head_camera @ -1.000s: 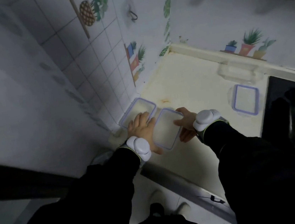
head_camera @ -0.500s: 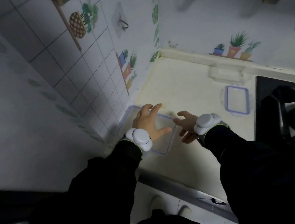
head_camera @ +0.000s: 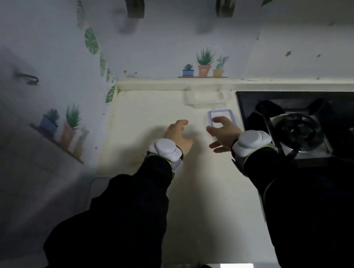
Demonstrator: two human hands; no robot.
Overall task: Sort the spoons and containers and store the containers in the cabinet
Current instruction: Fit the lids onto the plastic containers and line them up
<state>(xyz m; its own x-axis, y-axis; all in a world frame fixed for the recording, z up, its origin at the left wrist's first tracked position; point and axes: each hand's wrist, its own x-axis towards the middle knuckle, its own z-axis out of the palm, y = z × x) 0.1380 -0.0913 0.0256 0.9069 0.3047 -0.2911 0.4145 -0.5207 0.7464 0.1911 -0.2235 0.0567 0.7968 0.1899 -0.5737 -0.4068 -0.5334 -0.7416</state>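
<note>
While both hands are stretched out over the cream counter (head_camera: 147, 115), nothing is held in either. The left hand (head_camera: 177, 137) is spread with fingers apart above bare worktop. The right hand (head_camera: 224, 131) is likewise spread, its fingers loosely bent over the purple-rimmed container (head_camera: 220, 111). Whether the fingertips are touching the rim cannot be told, since the near half is covered by the hand. The container lies flat near the back of the counter, just beside the black stove (head_camera: 293, 128) on its right. It is just in front of a clear container (head_camera: 206, 98) set against the back wall. No spoons and no cabinet are shown.

The step in hand is judged to be the pickup of this purple-rimmed container. It would be done best if the two long sides were taken between thumb and fingers of the right hand, with the left brought in from the open side to steady it (the piece looks shallow and light, so it may slide rather than lift). Little is offered to pinch by a low, flat rim, so an edge may need to be tipped up first. Care is called for on the stove side, where room for fingers is scant, and the clear container behind should not be knocked.
</note>
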